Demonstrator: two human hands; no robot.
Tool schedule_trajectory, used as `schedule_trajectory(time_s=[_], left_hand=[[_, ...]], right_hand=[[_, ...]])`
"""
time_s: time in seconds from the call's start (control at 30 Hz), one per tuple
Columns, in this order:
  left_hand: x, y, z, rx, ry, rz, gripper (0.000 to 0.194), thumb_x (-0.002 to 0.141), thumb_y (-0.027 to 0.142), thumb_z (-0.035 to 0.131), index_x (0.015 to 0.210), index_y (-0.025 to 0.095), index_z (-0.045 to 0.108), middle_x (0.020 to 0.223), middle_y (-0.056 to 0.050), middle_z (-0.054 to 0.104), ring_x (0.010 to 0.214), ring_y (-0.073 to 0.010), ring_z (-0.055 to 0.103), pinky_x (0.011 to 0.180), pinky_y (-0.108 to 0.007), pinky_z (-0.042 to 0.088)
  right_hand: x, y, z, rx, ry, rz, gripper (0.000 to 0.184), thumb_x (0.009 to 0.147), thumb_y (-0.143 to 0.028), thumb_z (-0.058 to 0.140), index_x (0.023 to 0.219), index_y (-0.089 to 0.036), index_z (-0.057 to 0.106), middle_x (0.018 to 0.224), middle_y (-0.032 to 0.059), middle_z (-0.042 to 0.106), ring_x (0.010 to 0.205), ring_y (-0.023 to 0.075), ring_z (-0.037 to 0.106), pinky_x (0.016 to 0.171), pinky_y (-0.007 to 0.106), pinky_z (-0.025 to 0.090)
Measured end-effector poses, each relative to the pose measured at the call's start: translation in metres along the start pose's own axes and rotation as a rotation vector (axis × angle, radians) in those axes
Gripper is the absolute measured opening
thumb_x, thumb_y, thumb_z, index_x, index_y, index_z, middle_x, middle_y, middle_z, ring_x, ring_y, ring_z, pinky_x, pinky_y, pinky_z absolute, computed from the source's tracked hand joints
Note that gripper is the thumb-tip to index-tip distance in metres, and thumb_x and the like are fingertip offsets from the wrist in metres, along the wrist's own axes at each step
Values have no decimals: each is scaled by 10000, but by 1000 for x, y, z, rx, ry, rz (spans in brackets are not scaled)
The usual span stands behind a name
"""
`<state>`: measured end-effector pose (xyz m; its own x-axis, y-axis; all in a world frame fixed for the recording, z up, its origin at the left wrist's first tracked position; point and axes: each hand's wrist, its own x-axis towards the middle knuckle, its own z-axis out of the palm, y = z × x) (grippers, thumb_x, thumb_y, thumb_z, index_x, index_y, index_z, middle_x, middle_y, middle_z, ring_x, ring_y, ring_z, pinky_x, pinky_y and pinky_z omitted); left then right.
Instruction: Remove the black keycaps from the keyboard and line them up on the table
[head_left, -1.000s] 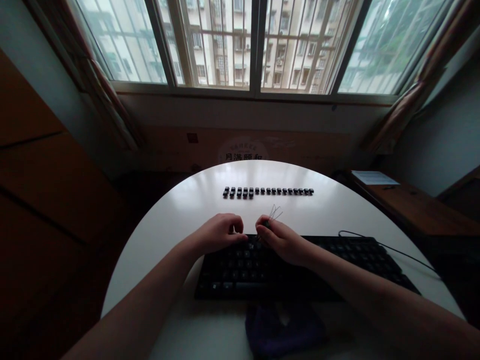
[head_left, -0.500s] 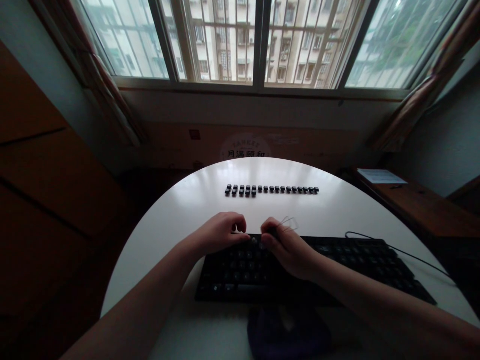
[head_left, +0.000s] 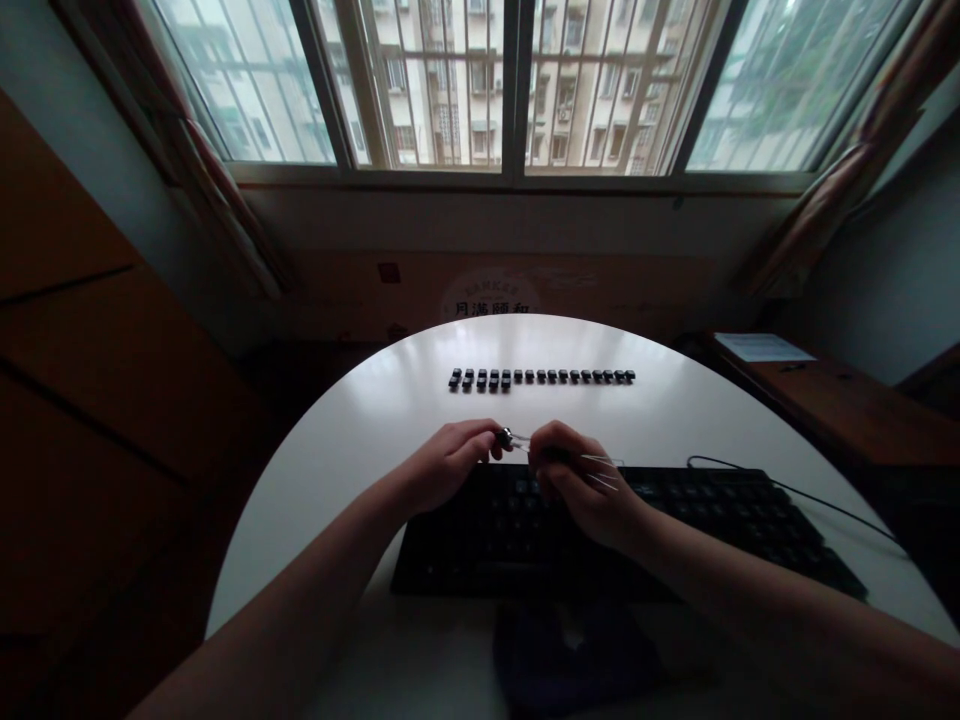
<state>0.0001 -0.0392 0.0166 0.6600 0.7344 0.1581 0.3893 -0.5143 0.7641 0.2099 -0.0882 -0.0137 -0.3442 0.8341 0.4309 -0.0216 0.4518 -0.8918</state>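
Observation:
A black keyboard [head_left: 675, 530] lies on a round white table [head_left: 337, 470], its cable running off to the right. My right hand [head_left: 581, 490] is closed round a thin wire keycap puller [head_left: 592, 465], held sideways above the keyboard's far edge. A small dark keycap [head_left: 505, 438] sits at the puller's left tip. My left hand [head_left: 450, 462] pinches that keycap with its fingertips. Both hands hover just above the keyboard's upper left part.
A row of several loose black keycaps [head_left: 541, 377] lies on the table beyond my hands. A dark purple cloth [head_left: 570, 660] rests at the near edge. A wooden side surface with a paper [head_left: 757, 347] stands at right; a window fills the back.
My right hand lifted the puller off the keyboard and turned it sideways with a keycap at its tip. My left hand left the keys and pinched that keycap.

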Motion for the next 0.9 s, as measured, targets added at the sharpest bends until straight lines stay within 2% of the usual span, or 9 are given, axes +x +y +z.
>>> schedule_trajectory(time_s=[0.13,0.27,0.33,0.47,0.63,0.7,0.77,0.83,0.9], left_hand=[[0,3,-1,55,-15,-8,337,936,431,385,879,170,590,808,-20,613,771,-181,561,708,-293,440],[3,6,1,150,15,-30,318,912,428,374,803,180,541,750,-4,573,740,-178,534,685,-294,419],[4,7,2,186,34,-30,305,895,420,365,785,183,524,740,-4,563,728,-181,525,675,-299,407],[4,8,3,217,104,-11,253,862,358,350,756,188,505,727,-7,543,716,-185,504,667,-308,395],[3,5,-2,172,203,2,231,842,311,320,725,194,482,695,-4,514,678,-177,480,645,-304,400],[2,7,-2,172,172,11,249,862,331,324,731,193,484,692,-3,519,675,-177,491,644,-303,404],[1,12,1,186,93,21,266,880,355,336,758,189,505,716,-12,551,701,-188,520,662,-309,420],[1,16,4,182,30,40,277,895,370,353,848,182,551,825,-39,618,791,-210,561,729,-327,449],[-1,19,6,159,8,61,285,909,365,361,956,185,576,963,-61,654,896,-227,581,819,-350,458]], right_hand=[[-1,-11,-1,-244,-31,-96,123,923,-277,480,919,-184,560,782,18,546,677,125,496,634,257,420],[-1,-15,0,-411,3,-154,264,986,-375,385,926,-186,560,829,42,575,710,143,526,685,282,433],[-2,-15,3,-468,33,-180,293,1005,-357,336,919,-190,562,853,48,579,735,148,538,706,289,435],[-2,-18,5,-578,81,-288,232,991,-273,362,932,-204,576,928,63,590,872,179,558,812,329,441],[-1,-22,-1,-675,238,-380,206,941,-153,384,1016,-211,567,1203,92,546,1141,221,497,983,401,397],[-1,-18,-4,-671,222,-380,253,921,-118,378,1074,-208,557,1176,93,562,1089,209,531,941,379,430],[0,-13,-3,-664,156,-334,289,918,-117,377,1131,-205,550,1060,78,596,889,169,586,804,312,475],[1,-8,-1,-702,112,-269,285,934,-168,419,1182,-208,553,975,57,611,719,129,572,679,258,463],[3,-5,0,-754,109,-245,273,935,-252,501,1197,-221,575,964,47,627,682,116,568,641,238,448]])
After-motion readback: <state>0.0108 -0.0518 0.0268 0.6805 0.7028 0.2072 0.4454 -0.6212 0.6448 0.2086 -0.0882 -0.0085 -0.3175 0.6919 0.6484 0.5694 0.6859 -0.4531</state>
